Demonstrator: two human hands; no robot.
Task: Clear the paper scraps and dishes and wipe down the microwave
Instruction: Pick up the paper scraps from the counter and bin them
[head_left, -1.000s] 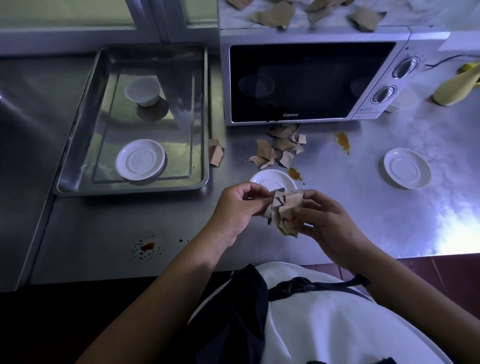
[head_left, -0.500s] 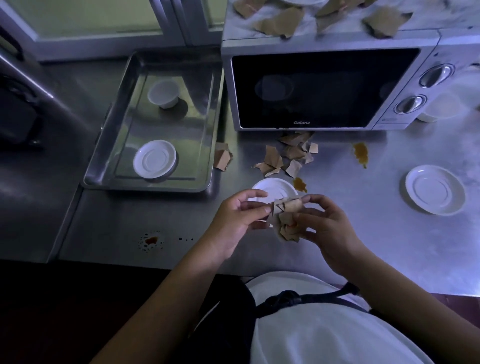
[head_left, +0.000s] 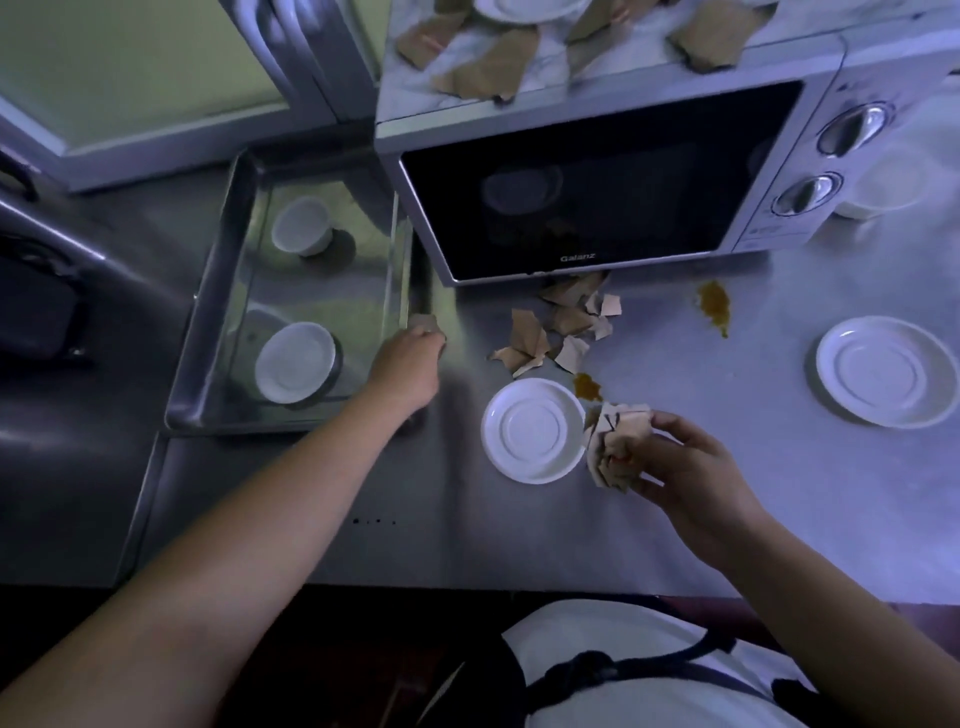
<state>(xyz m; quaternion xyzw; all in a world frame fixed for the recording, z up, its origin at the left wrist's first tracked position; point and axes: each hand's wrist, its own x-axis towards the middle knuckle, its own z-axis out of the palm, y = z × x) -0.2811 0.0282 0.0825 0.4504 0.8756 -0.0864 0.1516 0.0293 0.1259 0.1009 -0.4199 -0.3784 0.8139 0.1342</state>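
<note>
The left hand (head_left: 410, 364) reaches forward to a lone brown torn-paper scrap (head_left: 425, 323) lying on the counter (head_left: 753, 493), tight against the right rim of the shallow stainless-steel tray (head_left: 322, 280). The scrap shows just past the fingertips, on their far side. The fingers curl down over it, but I cannot tell whether the grip has closed on the paper or only touches it. So little of the scrap shows that its long axis cannot be read.

The right hand (head_left: 691, 478) pinches a crumpled bundle of brown paper scraps (head_left: 618, 447) between thumb and fingers, just right of a round white glazed saucer (head_left: 534, 430).

A loose pile of jagged brown scraps (head_left: 561, 327) lies before the door of the silver microwave (head_left: 571, 182), between the two hands. It sits ahead and left of the right hand and to the right of the left. The left hand looks the better placed to take it, since the right grip is already full.

More flat brown pieces (head_left: 488, 67) litter the microwave's top.

The paper looks thin, stiff and creased. It should slide easily on the smooth, reflective steel, so pressing a scrap against the tray rim may help lift it.
</note>
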